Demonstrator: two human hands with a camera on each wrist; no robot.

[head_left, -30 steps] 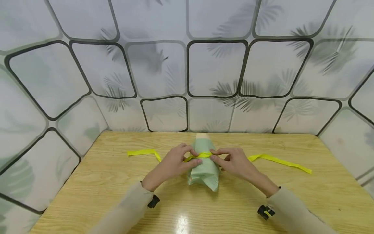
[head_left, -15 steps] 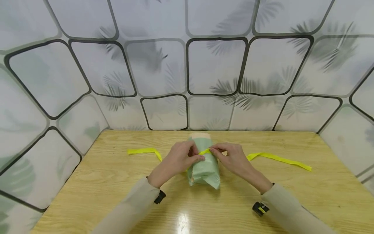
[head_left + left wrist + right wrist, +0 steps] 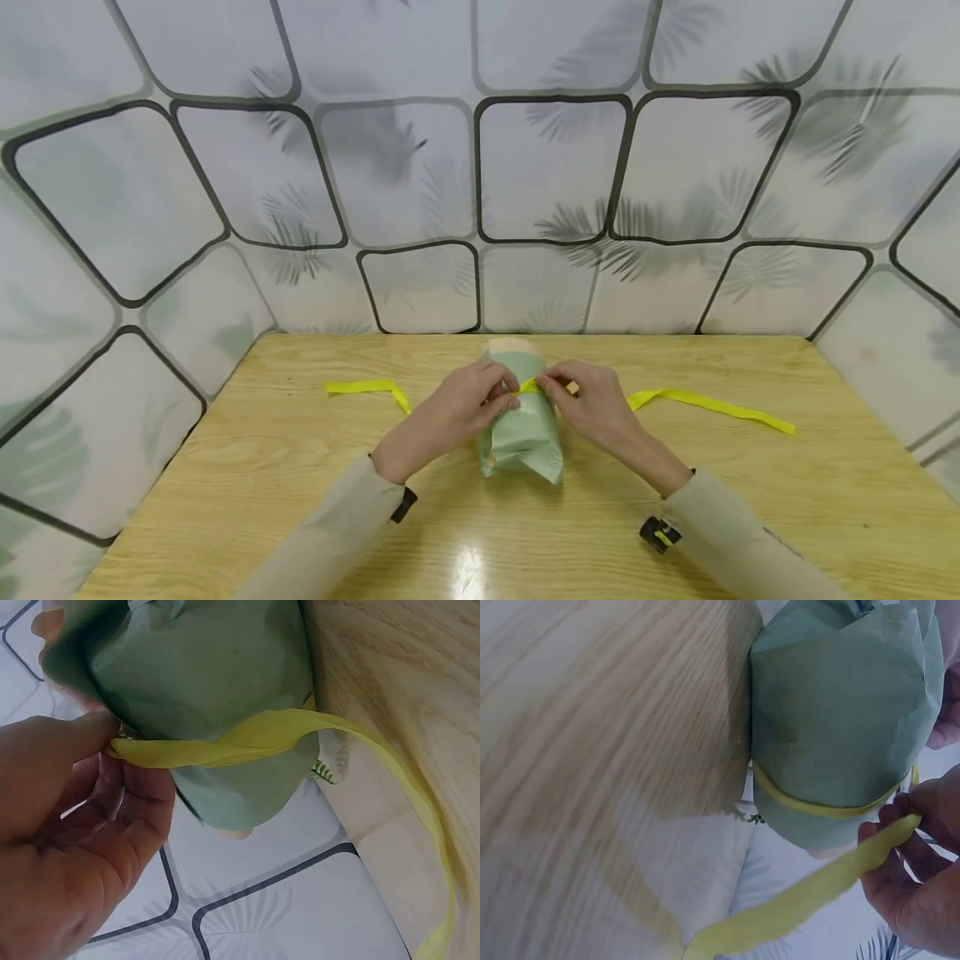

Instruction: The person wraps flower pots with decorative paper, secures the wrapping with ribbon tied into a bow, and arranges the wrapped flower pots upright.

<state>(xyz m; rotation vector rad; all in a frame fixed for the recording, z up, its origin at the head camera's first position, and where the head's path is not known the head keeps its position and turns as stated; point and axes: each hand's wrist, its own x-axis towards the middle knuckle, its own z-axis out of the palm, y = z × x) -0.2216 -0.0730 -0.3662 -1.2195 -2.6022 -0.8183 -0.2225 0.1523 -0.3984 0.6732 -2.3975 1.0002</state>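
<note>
A package [image 3: 522,437] wrapped in pale green paper lies at the middle of the table, its crumpled folded end facing me. A yellow ribbon [image 3: 528,385] crosses over its top and passes around its sides. At the left, my left hand [image 3: 459,407] pinches the ribbon close against the package; the left wrist view shows the ribbon [image 3: 262,739] running along the wrapped side from the thumb and fingers. My right hand [image 3: 596,408] pinches the ribbon on the other side. In the right wrist view, a ribbon tail [image 3: 795,900] hangs from the fingers of that hand [image 3: 922,877].
Loose ribbon ends spread over the wooden table [image 3: 480,517], one to the left [image 3: 360,387] and one to the right [image 3: 723,407]. A patterned cloth or panel wall [image 3: 551,283] rises right behind the table and along both sides.
Both hands have shifted slightly away from me along with the ribbon crossing. My left thumb and fingers have drawn closer together, and the package's far end has swung a little left.
</note>
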